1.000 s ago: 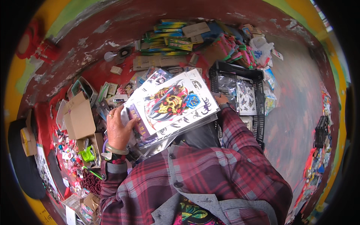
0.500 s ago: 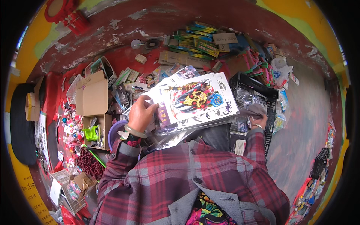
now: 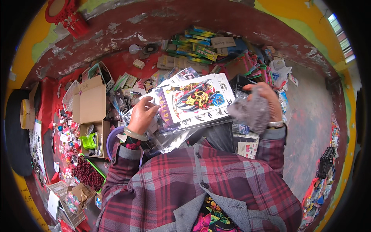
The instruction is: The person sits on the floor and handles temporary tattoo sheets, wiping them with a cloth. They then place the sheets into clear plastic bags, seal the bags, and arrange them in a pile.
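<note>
A temporary tattoo sheet (image 3: pixel 192 99) with a yellow skull and a blue rose lies across my lap, on top of a slightly fanned stack of sheets in clear sleeves. At its left edge my left hand (image 3: pixel 142 117) grips it with bent fingers; a pale bangle sits on that wrist. My right hand (image 3: pixel 271 101) is raised just right of the sheet, closed around a crumpled grey cloth (image 3: pixel 253 111). The cloth hangs from the fingers, blurred by motion, close to the sheet's right end. Its underside and the fingertips inside it are hidden.
A black plastic crate (image 3: pixel 240 82) with packaged items stands partly hidden behind my right hand. To my left are an open cardboard box (image 3: pixel 91 104), a purple basin (image 3: pixel 112 141) and a basket of dark red beads (image 3: pixel 83 170). Stacked colourful boxes (image 3: pixel 199 44) lie ahead by the wall.
My right hand has risen out of the black crate and moved up with the grey cloth, which now hangs near the sheet. My left hand stays at the sheet's left edge.
</note>
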A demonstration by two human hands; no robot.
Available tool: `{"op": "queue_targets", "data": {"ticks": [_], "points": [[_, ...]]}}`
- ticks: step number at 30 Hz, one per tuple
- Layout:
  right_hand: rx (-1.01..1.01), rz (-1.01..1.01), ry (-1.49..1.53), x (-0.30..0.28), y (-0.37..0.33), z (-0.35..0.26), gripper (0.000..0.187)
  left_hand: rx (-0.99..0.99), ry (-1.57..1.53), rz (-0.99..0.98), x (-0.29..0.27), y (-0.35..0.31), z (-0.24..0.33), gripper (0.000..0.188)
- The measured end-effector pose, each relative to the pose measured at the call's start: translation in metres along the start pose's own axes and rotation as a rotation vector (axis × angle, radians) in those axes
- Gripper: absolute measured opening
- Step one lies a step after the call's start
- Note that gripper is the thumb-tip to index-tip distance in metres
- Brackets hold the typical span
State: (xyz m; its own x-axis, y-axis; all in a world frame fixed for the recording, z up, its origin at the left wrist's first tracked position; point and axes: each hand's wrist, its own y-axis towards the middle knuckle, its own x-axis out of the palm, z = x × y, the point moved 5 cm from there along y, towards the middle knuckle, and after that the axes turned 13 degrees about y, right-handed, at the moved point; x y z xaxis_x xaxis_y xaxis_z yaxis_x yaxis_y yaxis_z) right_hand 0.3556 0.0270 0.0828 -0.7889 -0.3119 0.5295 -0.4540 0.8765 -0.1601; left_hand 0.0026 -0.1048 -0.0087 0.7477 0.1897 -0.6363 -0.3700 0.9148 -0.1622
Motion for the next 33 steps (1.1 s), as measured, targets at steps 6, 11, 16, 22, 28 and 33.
{"op": "queue_targets", "data": {"ticks": [6,11,16,22,28,33], "points": [[-0.014,0.076,-0.644,-0.011,0.078,0.088,0.053,0.011,0.188,0.011,0.014,0.000,-0.015,0.063],[-0.070,0.141,-0.902,-0.027,0.102,0.110,0.058,0.047,0.267,-0.004,0.012,-0.004,-0.005,0.062],[0.196,0.049,-0.470,-0.032,0.100,0.119,0.036,-0.023,0.053,-0.012,0.017,-0.001,-0.022,0.061],[0.260,0.101,-0.226,-0.030,0.087,0.113,0.016,-0.035,-0.254,-0.006,0.011,-0.002,-0.029,0.059],[0.314,0.028,-0.101,-0.012,0.069,0.089,0.014,-0.042,-0.478,-0.137,-0.007,-0.005,-0.006,0.056],[0.312,0.007,0.000,0.003,0.056,0.074,0.013,0.078,-0.943,-0.299,-0.014,-0.015,0.018,0.045]]}}
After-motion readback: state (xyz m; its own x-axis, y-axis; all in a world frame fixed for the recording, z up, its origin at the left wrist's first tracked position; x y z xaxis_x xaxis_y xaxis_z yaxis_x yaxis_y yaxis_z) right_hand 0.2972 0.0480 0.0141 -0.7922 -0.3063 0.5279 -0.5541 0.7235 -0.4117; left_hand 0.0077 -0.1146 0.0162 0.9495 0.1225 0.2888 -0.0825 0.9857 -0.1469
